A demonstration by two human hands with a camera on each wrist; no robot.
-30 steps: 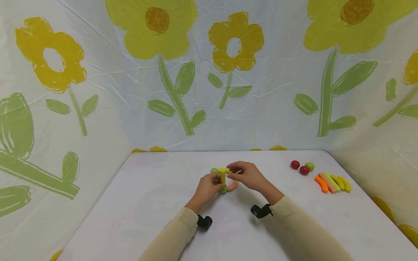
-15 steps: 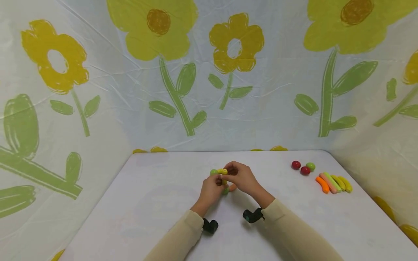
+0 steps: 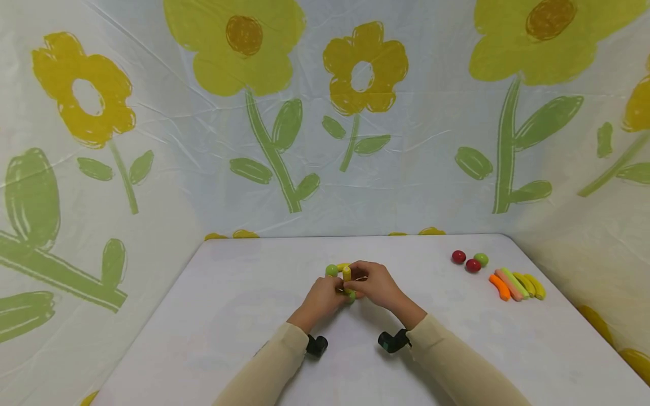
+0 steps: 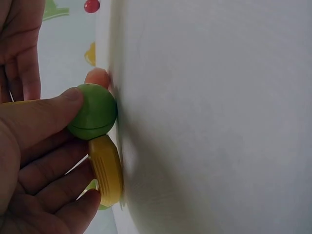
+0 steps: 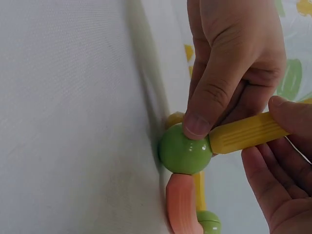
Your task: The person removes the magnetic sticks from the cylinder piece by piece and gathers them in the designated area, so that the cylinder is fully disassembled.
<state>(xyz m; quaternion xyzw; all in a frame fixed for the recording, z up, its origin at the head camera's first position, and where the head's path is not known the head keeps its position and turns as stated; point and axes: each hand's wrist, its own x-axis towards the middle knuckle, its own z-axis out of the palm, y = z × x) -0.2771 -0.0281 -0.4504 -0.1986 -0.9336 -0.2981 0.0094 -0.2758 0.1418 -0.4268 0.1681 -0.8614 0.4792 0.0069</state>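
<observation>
A joined frame of toy balls and sticks lies on the table between the hands. My left hand (image 3: 321,297) grips its near green ball (image 4: 93,111), thumb pressing on it. From that ball a straight yellow stick (image 5: 251,132) rises upright in the head view, pinched between thumb and fingers of my right hand (image 3: 377,286). A curved salmon stick (image 5: 181,202) and another yellow stick (image 4: 106,170) run from the same ball along the table. A second green ball (image 3: 332,270) joins a yellow piece (image 3: 342,267) at the back; my right fingers partly hide the frame.
On the right of the white table (image 3: 228,316) lie two red balls (image 3: 473,265) and a green ball (image 3: 481,259). In front of them is a row of sticks: orange (image 3: 500,287), salmon, light green and yellow (image 3: 535,286). A flower-printed cloth (image 3: 416,186) walls the back and sides.
My left hand has shifted from the upright yellow stick down to the near green ball. My right hand, earlier beside the stick, has moved left and now pinches it.
</observation>
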